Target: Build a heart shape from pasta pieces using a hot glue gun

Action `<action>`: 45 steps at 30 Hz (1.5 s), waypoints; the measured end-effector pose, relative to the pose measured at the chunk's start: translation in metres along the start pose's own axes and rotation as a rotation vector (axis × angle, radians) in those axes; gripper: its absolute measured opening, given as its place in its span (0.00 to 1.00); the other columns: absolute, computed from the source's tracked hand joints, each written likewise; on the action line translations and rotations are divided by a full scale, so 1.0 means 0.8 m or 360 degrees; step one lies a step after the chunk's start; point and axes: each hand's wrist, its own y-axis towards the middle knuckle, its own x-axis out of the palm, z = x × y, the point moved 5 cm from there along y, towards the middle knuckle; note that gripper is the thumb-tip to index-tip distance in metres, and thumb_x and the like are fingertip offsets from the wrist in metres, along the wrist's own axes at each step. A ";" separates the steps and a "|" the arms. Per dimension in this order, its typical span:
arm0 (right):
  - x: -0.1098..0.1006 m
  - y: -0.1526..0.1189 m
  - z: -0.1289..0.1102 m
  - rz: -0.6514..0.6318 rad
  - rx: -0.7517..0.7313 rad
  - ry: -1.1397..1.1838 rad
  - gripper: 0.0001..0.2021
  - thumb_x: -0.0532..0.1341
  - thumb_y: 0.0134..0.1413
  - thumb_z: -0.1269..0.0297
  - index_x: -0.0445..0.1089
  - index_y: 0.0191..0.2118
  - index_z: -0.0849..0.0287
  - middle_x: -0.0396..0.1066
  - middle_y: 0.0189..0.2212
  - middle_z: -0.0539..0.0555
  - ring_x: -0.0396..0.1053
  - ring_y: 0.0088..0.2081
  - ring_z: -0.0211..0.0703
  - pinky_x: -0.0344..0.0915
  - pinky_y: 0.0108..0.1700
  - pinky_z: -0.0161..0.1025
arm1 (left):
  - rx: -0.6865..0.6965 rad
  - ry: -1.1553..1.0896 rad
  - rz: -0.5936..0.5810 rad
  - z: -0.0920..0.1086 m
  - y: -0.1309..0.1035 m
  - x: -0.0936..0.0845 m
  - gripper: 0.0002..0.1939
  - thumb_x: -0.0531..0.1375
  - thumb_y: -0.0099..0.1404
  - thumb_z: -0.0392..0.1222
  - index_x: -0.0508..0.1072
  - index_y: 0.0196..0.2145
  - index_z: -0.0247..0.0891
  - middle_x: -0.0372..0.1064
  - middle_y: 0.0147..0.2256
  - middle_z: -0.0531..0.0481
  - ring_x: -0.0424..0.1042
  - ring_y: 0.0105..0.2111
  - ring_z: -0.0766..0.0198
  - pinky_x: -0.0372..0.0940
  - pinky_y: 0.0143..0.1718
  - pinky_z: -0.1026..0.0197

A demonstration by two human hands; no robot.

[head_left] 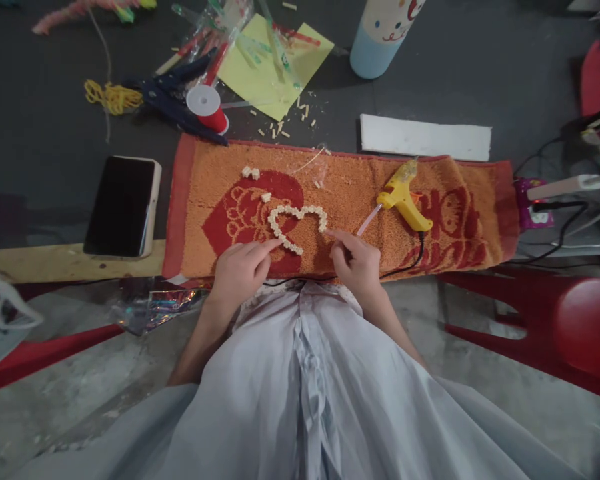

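On an orange-and-red towel (pixel 340 180) lies a partial heart outline made of small cream pieces (pixel 280 233), with a gap along its lower right side. My left hand (pixel 243 270) rests at the towel's front edge, its index finger stretched to the outline's left side, at or close to touching it. From the right, my right hand (pixel 357 263) points its index finger at the outline's right end, the other fingers curled. Neither hand visibly holds anything. A few loose cream clusters (pixel 251 173) lie behind the outline. Right of it rests a yellow glue gun (pixel 403 197) with a glue stick in it.
A phone (pixel 123 207) lies left of the towel. Behind are dark pliers (pixel 173 93), a red thread spool (pixel 213 117), yellow paper (pixel 260 73), scattered cream bits (pixel 280 127), a white strip (pixel 425 137) and a blue-and-white bottle (pixel 380 40). Cables and a power strip (pixel 533 203) sit right.
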 end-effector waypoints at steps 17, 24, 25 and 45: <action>-0.008 0.049 -0.030 -0.0202 -0.0169 -0.0333 0.13 0.55 0.56 0.68 0.76 0.42 0.56 0.76 0.27 0.52 0.69 0.24 0.40 0.61 0.29 0.35 | 0.0039 -0.0095 0.0041 -0.002 0.001 0.000 0.20 0.49 0.69 0.37 0.76 0.52 0.42 0.79 0.41 0.47 0.76 0.39 0.61 0.68 0.43 0.58; 0.037 0.133 -0.065 -0.0565 -0.0373 -0.0530 0.08 0.56 0.57 0.69 0.74 0.32 0.58 0.76 0.29 0.54 0.69 0.29 0.42 0.57 0.31 0.37 | 0.0086 -0.0136 0.0049 -0.003 0.001 0.001 0.21 0.50 0.68 0.34 0.75 0.54 0.42 0.79 0.42 0.48 0.76 0.41 0.61 0.68 0.45 0.58; 0.045 0.145 -0.068 -0.0588 -0.0406 -0.0537 0.07 0.57 0.57 0.68 0.73 0.32 0.58 0.75 0.28 0.54 0.69 0.29 0.42 0.57 0.31 0.38 | 0.0083 -0.0131 0.0048 -0.003 0.000 0.001 0.21 0.50 0.68 0.34 0.75 0.54 0.43 0.79 0.42 0.48 0.76 0.40 0.61 0.69 0.44 0.58; 0.123 0.212 -0.084 -0.0814 -0.0655 -0.0471 0.07 0.61 0.52 0.73 0.72 0.37 0.58 0.74 0.37 0.56 0.71 0.40 0.47 0.67 0.42 0.42 | 0.0172 -0.0077 0.0059 -0.002 -0.001 0.002 0.20 0.52 0.67 0.32 0.74 0.54 0.42 0.78 0.40 0.48 0.77 0.37 0.61 0.70 0.41 0.57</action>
